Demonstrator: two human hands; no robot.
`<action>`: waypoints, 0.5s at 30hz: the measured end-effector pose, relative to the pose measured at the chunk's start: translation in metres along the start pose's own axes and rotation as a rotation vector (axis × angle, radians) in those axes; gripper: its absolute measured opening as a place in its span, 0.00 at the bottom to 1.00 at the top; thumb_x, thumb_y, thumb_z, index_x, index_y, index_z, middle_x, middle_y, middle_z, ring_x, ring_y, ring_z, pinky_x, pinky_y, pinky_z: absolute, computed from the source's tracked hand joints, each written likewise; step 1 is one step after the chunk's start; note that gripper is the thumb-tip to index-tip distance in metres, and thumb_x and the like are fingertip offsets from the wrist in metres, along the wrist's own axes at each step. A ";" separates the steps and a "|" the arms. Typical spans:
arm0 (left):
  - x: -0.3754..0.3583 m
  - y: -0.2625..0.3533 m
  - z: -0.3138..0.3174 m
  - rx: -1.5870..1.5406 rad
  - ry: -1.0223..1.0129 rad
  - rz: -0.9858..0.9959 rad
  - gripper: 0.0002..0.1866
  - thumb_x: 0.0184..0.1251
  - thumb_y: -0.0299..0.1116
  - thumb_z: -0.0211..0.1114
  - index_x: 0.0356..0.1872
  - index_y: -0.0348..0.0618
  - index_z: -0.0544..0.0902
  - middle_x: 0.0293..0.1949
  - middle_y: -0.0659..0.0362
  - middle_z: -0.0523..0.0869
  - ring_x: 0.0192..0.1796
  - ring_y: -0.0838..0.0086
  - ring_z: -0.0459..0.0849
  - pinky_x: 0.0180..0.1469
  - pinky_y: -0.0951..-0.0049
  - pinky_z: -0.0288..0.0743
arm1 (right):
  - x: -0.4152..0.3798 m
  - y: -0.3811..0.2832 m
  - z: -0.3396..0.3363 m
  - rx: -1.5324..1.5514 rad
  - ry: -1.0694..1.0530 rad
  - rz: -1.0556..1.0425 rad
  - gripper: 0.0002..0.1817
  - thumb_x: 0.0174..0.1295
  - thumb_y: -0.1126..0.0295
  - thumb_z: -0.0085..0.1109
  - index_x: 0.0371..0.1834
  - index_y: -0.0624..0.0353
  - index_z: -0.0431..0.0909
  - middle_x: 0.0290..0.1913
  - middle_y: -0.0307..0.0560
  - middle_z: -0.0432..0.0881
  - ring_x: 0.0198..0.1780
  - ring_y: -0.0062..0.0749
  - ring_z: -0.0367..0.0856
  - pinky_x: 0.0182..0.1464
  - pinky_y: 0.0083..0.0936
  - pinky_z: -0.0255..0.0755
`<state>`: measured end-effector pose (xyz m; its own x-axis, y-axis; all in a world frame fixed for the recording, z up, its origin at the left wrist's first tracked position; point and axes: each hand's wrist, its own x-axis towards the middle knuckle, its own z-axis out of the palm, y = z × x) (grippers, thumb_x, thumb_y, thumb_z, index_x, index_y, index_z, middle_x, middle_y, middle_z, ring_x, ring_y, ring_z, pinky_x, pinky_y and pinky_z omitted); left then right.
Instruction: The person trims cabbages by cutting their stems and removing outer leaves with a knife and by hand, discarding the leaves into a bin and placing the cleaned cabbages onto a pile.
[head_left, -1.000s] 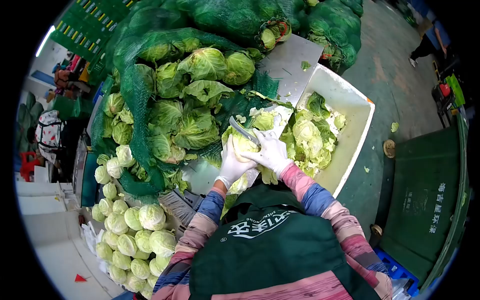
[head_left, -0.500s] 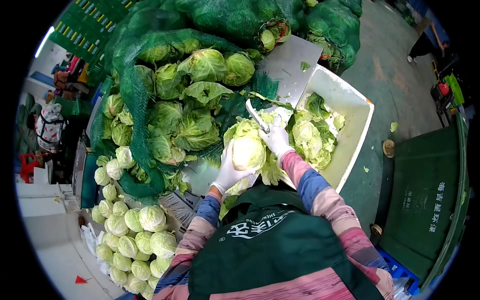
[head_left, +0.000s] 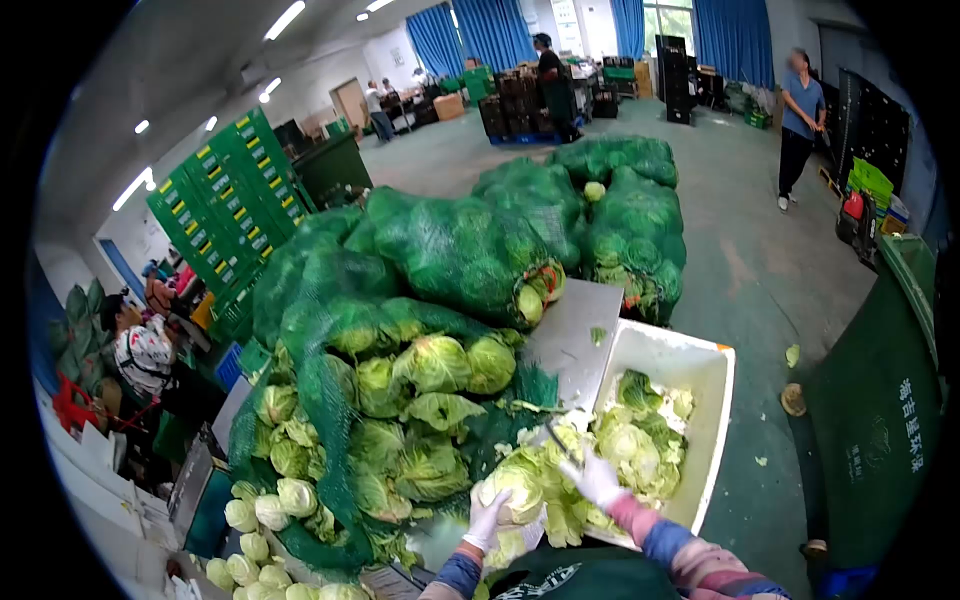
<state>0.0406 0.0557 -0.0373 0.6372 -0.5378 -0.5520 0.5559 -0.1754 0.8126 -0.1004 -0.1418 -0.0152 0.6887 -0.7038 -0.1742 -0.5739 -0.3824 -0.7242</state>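
Observation:
My left hand, in a white glove, grips the side of a pale, partly stripped cabbage. In my gloved right hand is a knife, its blade pointing up and away from me beside the cabbage. Loose outer leaves lie between the two hands. Just to the right stands a white foam box holding leaves and trimmings. Beyond my left hand, untrimmed cabbages spill from an open green net bag.
Stripped cabbages are heaped at lower left. Full net bags stand behind the metal table. A green bin is on the right. One person stands at far right; another is at the left.
The camera has tilted up, bringing the room and other people into view. Both hands still hold the cabbage and the knife, now lower in the picture.

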 end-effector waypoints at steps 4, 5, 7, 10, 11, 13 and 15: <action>0.002 -0.014 0.017 -0.385 -0.321 -0.300 0.37 0.65 0.58 0.62 0.71 0.63 0.59 0.70 0.53 0.65 0.66 0.55 0.70 0.64 0.41 0.66 | -0.023 -0.016 0.004 0.274 -0.223 -0.039 0.46 0.56 0.33 0.57 0.67 0.59 0.69 0.42 0.65 0.84 0.42 0.49 0.85 0.47 0.34 0.76; -0.008 -0.015 0.022 -0.358 -0.310 -0.312 0.38 0.65 0.58 0.62 0.72 0.62 0.59 0.70 0.54 0.65 0.67 0.57 0.70 0.64 0.43 0.67 | -0.008 -0.001 0.019 0.193 -0.193 -0.094 0.44 0.56 0.33 0.56 0.65 0.59 0.71 0.42 0.63 0.84 0.42 0.48 0.85 0.47 0.34 0.76; -0.031 0.006 0.042 -0.253 -0.226 -0.386 0.40 0.64 0.56 0.64 0.73 0.57 0.57 0.69 0.56 0.66 0.67 0.59 0.70 0.65 0.48 0.68 | 0.001 0.009 0.026 0.226 -0.209 -0.088 0.38 0.57 0.34 0.55 0.55 0.59 0.81 0.41 0.59 0.85 0.42 0.49 0.84 0.48 0.36 0.76; -0.023 -0.020 0.046 0.566 0.090 0.559 0.67 0.38 0.46 0.83 0.76 0.43 0.44 0.73 0.42 0.53 0.70 0.52 0.63 0.71 0.59 0.62 | 0.018 0.008 0.020 0.221 -0.287 0.010 0.32 0.60 0.37 0.54 0.38 0.59 0.85 0.35 0.59 0.85 0.39 0.48 0.84 0.42 0.38 0.74; -0.026 -0.002 0.049 1.065 0.138 0.700 0.71 0.30 0.46 0.85 0.75 0.40 0.44 0.72 0.41 0.53 0.71 0.48 0.60 0.72 0.59 0.60 | 0.022 0.009 0.031 0.334 -0.171 -0.007 0.31 0.61 0.37 0.53 0.36 0.59 0.85 0.33 0.59 0.85 0.37 0.49 0.83 0.41 0.39 0.74; -0.002 0.000 0.038 0.903 -0.019 0.698 0.66 0.31 0.46 0.84 0.73 0.36 0.52 0.68 0.41 0.60 0.69 0.50 0.63 0.72 0.61 0.59 | 0.026 0.007 0.033 0.442 -0.107 0.014 0.30 0.63 0.39 0.52 0.35 0.59 0.83 0.28 0.54 0.83 0.29 0.41 0.80 0.36 0.35 0.72; 0.002 0.021 0.038 0.953 -0.028 0.638 0.63 0.32 0.47 0.83 0.71 0.32 0.56 0.63 0.41 0.65 0.67 0.51 0.66 0.70 0.61 0.61 | 0.025 0.005 0.024 0.597 -0.216 0.215 0.28 0.67 0.44 0.49 0.44 0.62 0.79 0.21 0.45 0.78 0.22 0.29 0.77 0.27 0.29 0.69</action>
<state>0.0331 0.0193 -0.0146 0.6388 -0.7694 0.0056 -0.5018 -0.4110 0.7611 -0.0754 -0.1469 -0.0389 0.6953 -0.5676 -0.4408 -0.4075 0.1939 -0.8924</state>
